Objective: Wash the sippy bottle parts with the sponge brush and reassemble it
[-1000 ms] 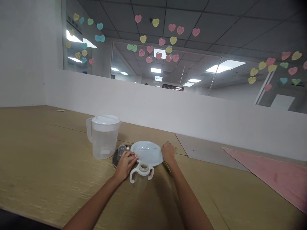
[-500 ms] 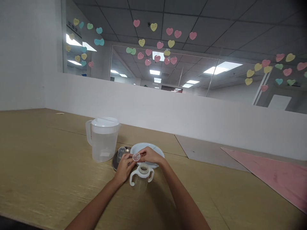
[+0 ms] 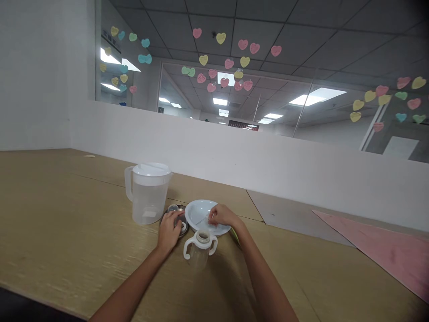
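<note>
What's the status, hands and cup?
Left hand over the small metal dish, grip unclear. Right hand on the white plate, fingers pinched; contents hidden. Two-handled cup upright, open, between wrists. Pitcher behind left.

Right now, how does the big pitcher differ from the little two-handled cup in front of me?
The pitcher is far larger and taller than the two-handled cup. The pitcher has one handle on its left side; the two-handled cup has a loop on each side. The pitcher wears a white lid, while the two-handled cup stands open at the top. Both are upright, translucent plastic with white parts, on the wooden table.
</note>
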